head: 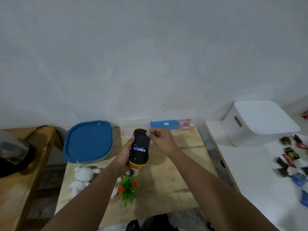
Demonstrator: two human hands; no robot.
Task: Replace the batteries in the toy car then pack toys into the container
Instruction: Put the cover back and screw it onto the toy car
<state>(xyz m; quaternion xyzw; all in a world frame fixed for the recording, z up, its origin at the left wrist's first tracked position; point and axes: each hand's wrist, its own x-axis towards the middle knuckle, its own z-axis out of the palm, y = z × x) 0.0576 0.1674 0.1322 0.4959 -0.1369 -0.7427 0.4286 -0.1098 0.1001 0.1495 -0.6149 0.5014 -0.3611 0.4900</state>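
Both bare forearms reach out over the pale wooden bench [166, 180], meeting above its far middle. The left hand [124, 155] cradles a yellow plastic toy car [139, 147] turned belly-up, black underside facing the ceiling, its fingers wrapped along the car's left flank and the thumb pressed near the upper edge. In the open battery bay lies a blue-and-white cylindrical battery [139, 149], set crosswise. The right hand [160, 139] hovers just beside the car's far right corner, wrist bent, its fingers pinched together as if on something small; whether they hold anything I cannot tell. At the bench's far left corner sits a clear plastic container with a blue rounded lid [88, 141], lid on. Near the left edge lies a white plush bear [83, 178], and just beside it, under the left forearm, a small green artificial plant with red flowers [128, 189]. Along the far edge rests a flat blue plastic case [164, 124].
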